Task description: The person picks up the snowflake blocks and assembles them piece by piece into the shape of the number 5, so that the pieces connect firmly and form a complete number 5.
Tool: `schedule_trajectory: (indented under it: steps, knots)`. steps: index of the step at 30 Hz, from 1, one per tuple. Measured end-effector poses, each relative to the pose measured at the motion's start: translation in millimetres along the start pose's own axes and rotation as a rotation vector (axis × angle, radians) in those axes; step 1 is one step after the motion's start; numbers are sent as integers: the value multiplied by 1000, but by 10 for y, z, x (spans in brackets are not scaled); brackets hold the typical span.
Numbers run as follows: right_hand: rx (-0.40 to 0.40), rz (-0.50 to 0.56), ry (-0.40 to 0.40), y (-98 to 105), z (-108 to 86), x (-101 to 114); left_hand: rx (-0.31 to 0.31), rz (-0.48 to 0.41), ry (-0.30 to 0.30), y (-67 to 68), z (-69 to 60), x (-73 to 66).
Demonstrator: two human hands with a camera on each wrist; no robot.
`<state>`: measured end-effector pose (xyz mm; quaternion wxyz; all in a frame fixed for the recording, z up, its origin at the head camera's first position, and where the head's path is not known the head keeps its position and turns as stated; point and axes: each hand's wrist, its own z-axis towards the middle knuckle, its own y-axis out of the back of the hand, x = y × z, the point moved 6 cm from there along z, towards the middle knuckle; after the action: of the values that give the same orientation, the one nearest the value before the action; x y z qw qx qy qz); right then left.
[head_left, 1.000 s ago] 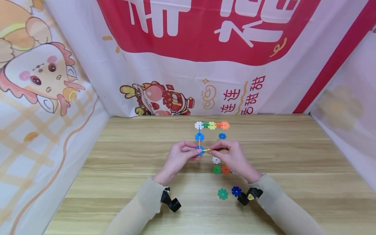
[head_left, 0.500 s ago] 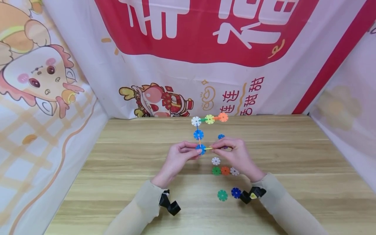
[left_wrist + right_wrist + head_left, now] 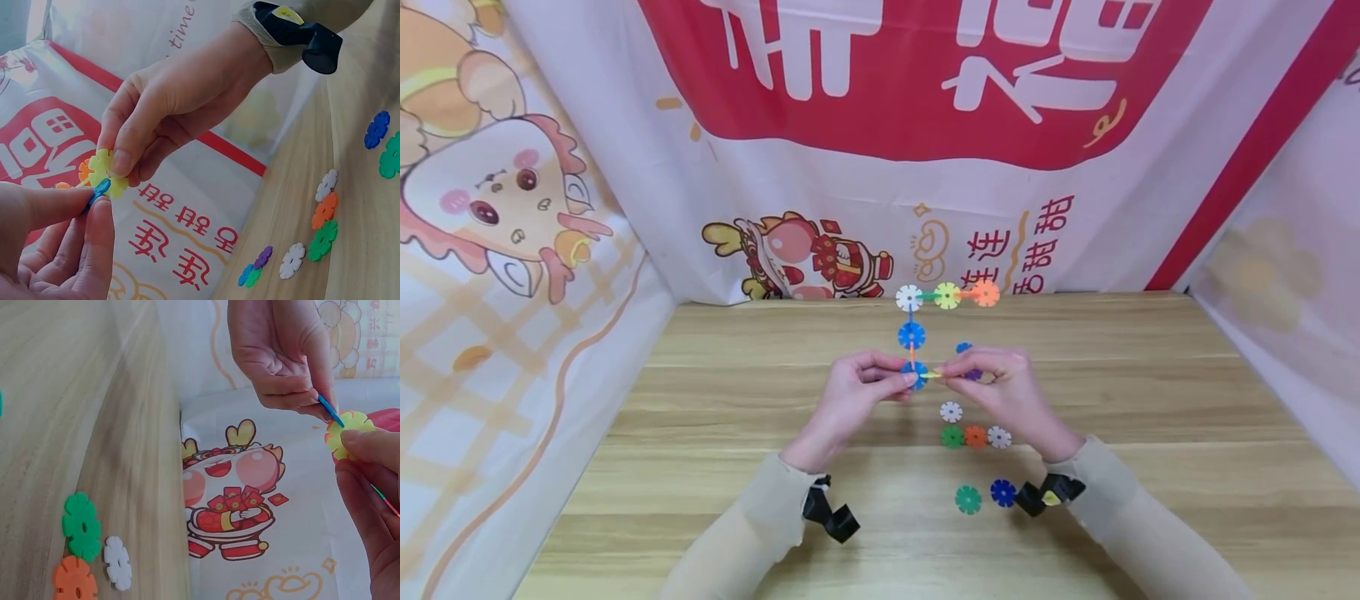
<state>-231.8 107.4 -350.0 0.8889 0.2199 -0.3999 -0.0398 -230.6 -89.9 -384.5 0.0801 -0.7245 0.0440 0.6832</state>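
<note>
I have the left hand (image 3: 856,402) pinching the lower blue disc (image 3: 917,367) and the right hand (image 3: 1004,397) pinching a yellow disc (image 3: 99,162) at its 3 o'clock rim; they touch, but I can't tell whether the slots are fully seated. The linked chain runs to 12 o'clock through the upper blue disc (image 3: 912,336) to the white disc (image 3: 909,297), then turns towards 3 o'clock, ending in an orange disc (image 3: 986,292). I judge that stretch done, this joint underway. Unused pieces, including the teal disc (image 3: 968,500) and navy disc (image 3: 1003,492), lie between 4 and 6 o'clock. The cloth backdrop (image 3: 790,179) bounds the table (image 3: 730,400) at 12; wider room opens towards 9.
</note>
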Motion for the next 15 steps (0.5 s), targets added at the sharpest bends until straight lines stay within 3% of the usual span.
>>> schedule_trajectory:
  steps: [4, 8, 10, 15]
  knots:
    - [14, 33, -37, 27, 18, -25, 1, 0, -5, -13, 3, -36]
    - [61, 33, -157, 40, 54, -149, 0, -38, -23, -5, 25, -68]
    - [119, -8, -255, 19, 33, -283, -7, -62, -26, 9, 35, -75]
    - [362, -203, -473, -137, -198, -727, 12, -87, 14, 29, 41, 5]
